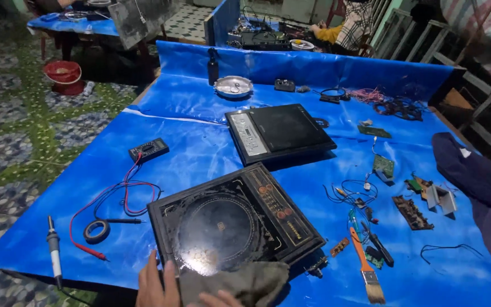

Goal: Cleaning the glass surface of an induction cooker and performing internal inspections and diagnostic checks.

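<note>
Near edge of the blue-tarp surface (200, 148): left hand (155, 287) flat, fingers spread, beside a grey cloth (240, 281). Right hand (218, 299) closed on the cloth, at the near edge of the black induction cooktop (231, 224). Paintbrush (366, 267) to the right.

1. Directly ahead of the hands, the black induction cooker (234, 224) blocks the way.
2. Left of the left hand (157, 284): bare blue sheet (200, 150), then tape roll (96, 231) and red probe leads (115, 196).
3. Right of the right hand (220, 298): orange-handled brush (367, 267) and small circuit boards (411, 212) crowd the sheet.
</note>
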